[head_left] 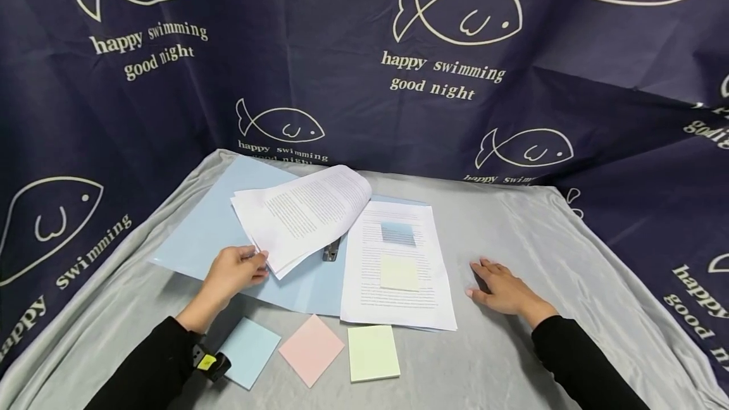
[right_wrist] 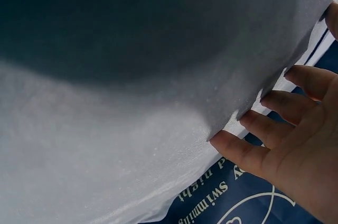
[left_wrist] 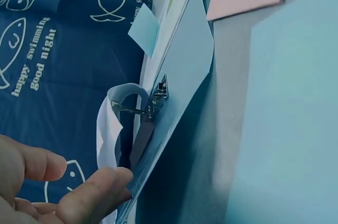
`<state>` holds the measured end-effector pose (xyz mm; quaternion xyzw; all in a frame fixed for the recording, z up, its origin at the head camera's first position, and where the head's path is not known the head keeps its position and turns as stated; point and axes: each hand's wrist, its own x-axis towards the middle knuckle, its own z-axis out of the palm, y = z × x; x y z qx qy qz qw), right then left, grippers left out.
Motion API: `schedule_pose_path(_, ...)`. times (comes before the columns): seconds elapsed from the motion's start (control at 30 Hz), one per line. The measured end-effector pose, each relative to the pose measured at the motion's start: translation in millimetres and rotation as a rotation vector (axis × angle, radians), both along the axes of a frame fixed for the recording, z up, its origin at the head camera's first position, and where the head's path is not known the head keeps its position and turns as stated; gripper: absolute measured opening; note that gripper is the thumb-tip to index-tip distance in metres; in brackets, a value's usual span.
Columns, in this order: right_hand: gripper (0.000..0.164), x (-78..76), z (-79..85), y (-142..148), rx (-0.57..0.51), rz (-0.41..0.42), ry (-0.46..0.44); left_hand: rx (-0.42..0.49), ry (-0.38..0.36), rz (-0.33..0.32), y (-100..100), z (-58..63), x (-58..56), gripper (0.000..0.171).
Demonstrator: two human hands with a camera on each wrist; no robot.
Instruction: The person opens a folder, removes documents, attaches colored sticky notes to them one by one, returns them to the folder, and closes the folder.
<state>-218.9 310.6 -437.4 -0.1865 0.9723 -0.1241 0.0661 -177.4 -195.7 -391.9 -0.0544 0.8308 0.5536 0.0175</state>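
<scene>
My left hand (head_left: 235, 271) is at the lower left corner of several turned-over printed sheets (head_left: 302, 214). In the left wrist view the thumb (left_wrist: 45, 163) and forefinger (left_wrist: 97, 195) are apart, with the forefinger across the paper's edge. The sheets arch up from a metal binder clip (left_wrist: 158, 94) in an open light blue folder (head_left: 199, 226). On the right side lies a flat printed stack (head_left: 398, 309) bearing a blue sticky note (head_left: 398, 233) and a pale yellow one (head_left: 399, 273). My right hand (head_left: 504, 290) rests on the grey cloth, fingers spread, right of the folder.
Along the near side lie a blue sticky note pad (head_left: 250, 352), a pink pad (head_left: 311, 350) and a yellow-green pad (head_left: 373, 353). The blue pad is close to my left wrist. A dark blue fish-print curtain (head_left: 342, 49) hangs behind the cloth-covered table (head_left: 490, 220).
</scene>
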Motion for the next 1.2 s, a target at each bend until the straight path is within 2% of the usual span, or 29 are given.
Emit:
schedule_pose_path(0.17,0.070,1.3,-2.0,0.0,0.005,0.000,-0.004,-0.032,0.020,0.046,2.3,-6.5,-5.4,0.053)
schedule_pose_path(0.27,0.070,1.6,-3.0,0.0,0.008,-0.006,-0.014,-0.009,0.057,0.092,2.4,-9.0,-7.7,0.052)
schedule_pose_path(0.53,0.070,0.7,-3.1,-1.6,0.010,-0.020,-0.025,0.267,0.094,0.264,9.1,-12.4,-15.1,0.050)
schedule_pose_path(0.67,0.070,1.0,-2.8,-1.9,0.015,-0.023,-0.029,0.336,0.122,0.311,14.2,-13.2,-18.0,0.048)
schedule_pose_path(0.8,0.070,1.4,-1.7,-2.6,0.022,-0.025,-0.030,0.369,0.112,0.308,16.7,-9.4,-18.4,0.051)
schedule_pose_path(0.87,0.070,1.2,-1.3,-2.8,0.023,-0.027,-0.032,0.362,0.105,0.285,17.2,-7.5,-18.4,0.054)
schedule_pose_path(1.03,0.070,0.7,-1.3,-2.2,0.023,-0.030,-0.033,0.221,0.104,0.213,18.2,-5.0,-18.9,0.060)
schedule_pose_path(1.2,0.069,0.7,-1.3,-0.9,0.020,-0.029,-0.033,0.142,0.103,0.201,21.6,-3.8,-18.9,0.068)
